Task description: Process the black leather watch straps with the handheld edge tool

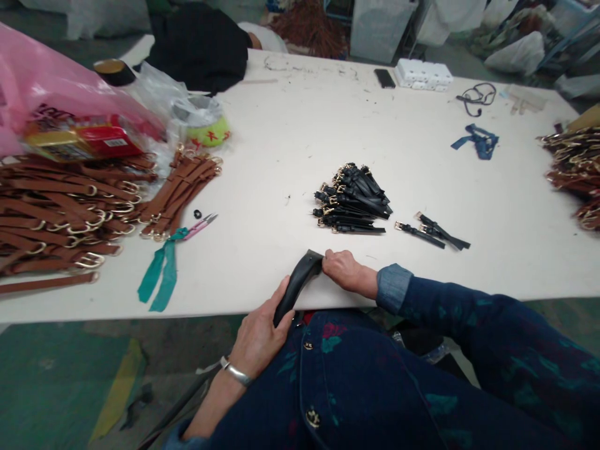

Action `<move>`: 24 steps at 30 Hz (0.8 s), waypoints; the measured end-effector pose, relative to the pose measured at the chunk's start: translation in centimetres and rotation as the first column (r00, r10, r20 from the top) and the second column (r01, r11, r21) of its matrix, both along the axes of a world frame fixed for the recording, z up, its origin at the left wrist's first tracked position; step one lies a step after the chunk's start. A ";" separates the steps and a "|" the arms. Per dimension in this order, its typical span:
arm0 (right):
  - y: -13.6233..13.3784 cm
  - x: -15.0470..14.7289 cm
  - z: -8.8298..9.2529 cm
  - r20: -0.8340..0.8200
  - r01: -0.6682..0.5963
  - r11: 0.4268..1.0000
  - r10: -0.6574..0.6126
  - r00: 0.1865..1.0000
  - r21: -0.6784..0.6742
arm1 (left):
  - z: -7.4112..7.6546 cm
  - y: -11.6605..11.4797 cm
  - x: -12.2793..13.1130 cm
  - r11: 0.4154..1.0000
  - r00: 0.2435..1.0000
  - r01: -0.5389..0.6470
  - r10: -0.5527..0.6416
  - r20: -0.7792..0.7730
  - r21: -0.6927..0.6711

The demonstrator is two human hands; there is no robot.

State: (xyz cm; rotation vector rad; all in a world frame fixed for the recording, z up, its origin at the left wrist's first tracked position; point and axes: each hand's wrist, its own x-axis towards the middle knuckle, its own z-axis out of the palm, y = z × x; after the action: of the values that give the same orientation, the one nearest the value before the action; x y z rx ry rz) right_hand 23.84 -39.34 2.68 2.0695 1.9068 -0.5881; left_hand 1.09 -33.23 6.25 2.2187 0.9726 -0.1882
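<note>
brown straps [60, 212] lie at 9 o'clock. left hand [260, 334] closes around the lower end of the black strap [297, 284]; right hand [347, 272], at its 2 o'clock, curls fingers over the top end, pinning it on the table edge [422, 299], likely for leverage. black pile [354, 200] sits at 12 o'clock.

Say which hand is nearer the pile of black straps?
Right. Both hold a black strap: the right hand at the table edge near the pile of black straps, the left hand farther off.
</note>
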 end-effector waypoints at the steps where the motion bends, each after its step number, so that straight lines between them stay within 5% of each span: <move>1: -0.1 0.1 -0.1 0.003 0.005 1.000 -0.005 1.000 0.006 | 0.0 0.0 0.0 1.000 1.000 -0.001 0.001 -0.002 -0.001; 14: -1.9 2.0 -2.0 -0.048 0.272 0.941 -0.268 0.962 0.202 | 0.2 -0.1 0.1 0.999 1.000 -0.006 0.006 -0.012 -0.034; 24: -3.9 3.5 -3.2 -0.239 0.570 0.726 -0.518 0.821 0.385 | 0.1 0.0 0.1 1.000 1.000 -0.001 0.001 -0.009 -0.025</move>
State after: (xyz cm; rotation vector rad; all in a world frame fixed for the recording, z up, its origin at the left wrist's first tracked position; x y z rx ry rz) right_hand 27.32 -43.22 -0.55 3.0060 1.5622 -0.4112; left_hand 1.14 -33.26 6.36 2.1968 0.9709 -0.2086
